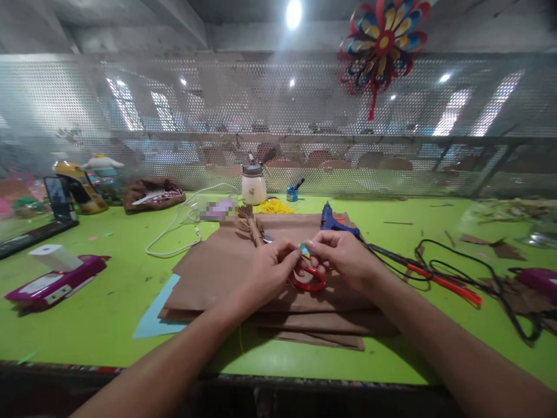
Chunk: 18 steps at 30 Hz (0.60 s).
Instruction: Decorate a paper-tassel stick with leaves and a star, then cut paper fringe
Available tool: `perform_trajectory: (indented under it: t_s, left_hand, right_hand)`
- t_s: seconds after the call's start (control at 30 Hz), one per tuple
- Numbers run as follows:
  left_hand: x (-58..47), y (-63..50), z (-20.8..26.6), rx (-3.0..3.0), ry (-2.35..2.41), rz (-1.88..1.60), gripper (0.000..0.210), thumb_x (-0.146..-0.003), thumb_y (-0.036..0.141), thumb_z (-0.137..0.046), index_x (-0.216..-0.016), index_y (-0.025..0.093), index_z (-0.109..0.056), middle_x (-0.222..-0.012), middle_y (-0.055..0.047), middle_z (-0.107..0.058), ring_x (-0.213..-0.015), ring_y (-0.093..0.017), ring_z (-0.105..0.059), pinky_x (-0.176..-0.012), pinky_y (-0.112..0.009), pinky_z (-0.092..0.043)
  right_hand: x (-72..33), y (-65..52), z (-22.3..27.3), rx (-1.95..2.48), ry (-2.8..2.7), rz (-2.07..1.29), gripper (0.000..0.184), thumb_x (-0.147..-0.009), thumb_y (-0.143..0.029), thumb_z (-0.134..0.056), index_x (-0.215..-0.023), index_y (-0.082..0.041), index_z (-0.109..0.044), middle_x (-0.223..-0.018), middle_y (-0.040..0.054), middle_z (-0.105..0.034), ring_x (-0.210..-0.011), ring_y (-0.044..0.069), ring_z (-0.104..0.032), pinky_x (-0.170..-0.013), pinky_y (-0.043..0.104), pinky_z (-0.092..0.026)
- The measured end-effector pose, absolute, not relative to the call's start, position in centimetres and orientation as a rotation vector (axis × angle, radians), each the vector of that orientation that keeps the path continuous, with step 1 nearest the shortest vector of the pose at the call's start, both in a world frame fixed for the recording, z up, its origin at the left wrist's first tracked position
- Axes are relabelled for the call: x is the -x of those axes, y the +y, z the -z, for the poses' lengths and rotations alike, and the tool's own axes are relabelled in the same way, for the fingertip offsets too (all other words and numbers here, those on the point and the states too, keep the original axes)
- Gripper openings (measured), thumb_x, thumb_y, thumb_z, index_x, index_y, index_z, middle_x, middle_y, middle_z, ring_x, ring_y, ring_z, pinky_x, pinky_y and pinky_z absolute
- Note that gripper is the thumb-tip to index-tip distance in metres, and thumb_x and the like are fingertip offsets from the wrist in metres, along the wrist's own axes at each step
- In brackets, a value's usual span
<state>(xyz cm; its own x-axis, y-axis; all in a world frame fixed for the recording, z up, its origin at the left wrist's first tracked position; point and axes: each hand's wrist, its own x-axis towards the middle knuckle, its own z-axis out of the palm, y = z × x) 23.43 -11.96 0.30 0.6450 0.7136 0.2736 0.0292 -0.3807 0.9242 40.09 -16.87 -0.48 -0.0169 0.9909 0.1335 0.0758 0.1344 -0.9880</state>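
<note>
My left hand (270, 266) and my right hand (346, 255) meet over a stack of brown paper (209, 284). Between their fingertips they pinch a small light-blue paper piece (305, 249), with a bit of yellow showing under it. Just below the fingers lie scissors with a red handle (314, 284), partly hidden by my hands. A rolled brown paper piece with a fringed end (249, 223) rests on the stack beyond my left hand. Past my right hand sits a blue glue gun (336, 222).
A light-blue sheet (159, 310) sticks out under the stack. Yellow strands (275, 206), a cream bottle (253, 183) and a small blue jar (292, 193) stand behind. Black cable (461, 261) and a red-handled tool (448, 284) lie right; a purple power strip (56, 281) lies left.
</note>
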Motion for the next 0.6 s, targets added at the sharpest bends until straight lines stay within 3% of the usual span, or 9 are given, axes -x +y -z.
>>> perform_trajectory:
  t_s: [0.17, 0.37, 0.5, 0.6]
  left_hand:
    - [-23.1, -11.9, -0.4, -1.949, 0.615, -0.872, 0.022, -0.085, 0.029, -0.047, -0.076, 0.012, -0.058, -0.068, -0.003, -0.063, -0.058, -0.011, -0.057, -0.054, -0.020, -0.045]
    - [-22.8, -12.2, 0.1, -2.550, 0.584, -1.184, 0.012, -0.085, 0.016, -0.048, -0.086, 0.015, -0.060, -0.072, -0.001, -0.064, -0.060, -0.009, -0.056, -0.059, -0.019, -0.043]
    - [-22.9, -12.1, 0.5, -2.730, 0.401, -1.434, 0.013, -0.085, 0.014, -0.049, -0.093, 0.013, -0.058, -0.077, -0.004, -0.065, -0.066, -0.012, -0.059, -0.063, -0.021, -0.046]
    - [-22.8, -12.1, 0.7, -2.886, 0.371, -1.415, 0.020, -0.086, 0.015, -0.046, -0.104, 0.011, -0.055, -0.080, -0.008, -0.065, -0.071, -0.014, -0.060, -0.066, -0.026, -0.048]
  right_hand:
    - [-38.8, -17.4, -0.6, 1.040, -1.165, -1.200, 0.019, -0.076, -0.033, -0.064, -0.081, -0.015, -0.060, -0.061, 0.0001, -0.061, -0.043, 0.007, -0.051, -0.040, 0.019, -0.036]
    - [-38.5, -17.6, -1.4, 0.964, -1.082, -1.304, 0.022, -0.074, -0.025, -0.062, -0.093, -0.014, -0.059, -0.062, 0.0022, -0.064, -0.045, 0.009, -0.053, -0.043, 0.021, -0.041]
    - [-38.8, -17.7, -1.4, 0.975, -1.092, -1.296, 0.029, -0.076, -0.025, -0.058, -0.103, -0.013, -0.056, -0.058, 0.0017, -0.062, -0.040, 0.009, -0.049, -0.037, 0.020, -0.033]
    - [-39.0, -17.9, -1.4, 0.986, -1.163, -1.248, 0.031, -0.080, -0.026, -0.055, -0.109, -0.014, -0.053, -0.056, 0.0000, -0.061, -0.037, 0.007, -0.044, -0.036, 0.019, -0.029]
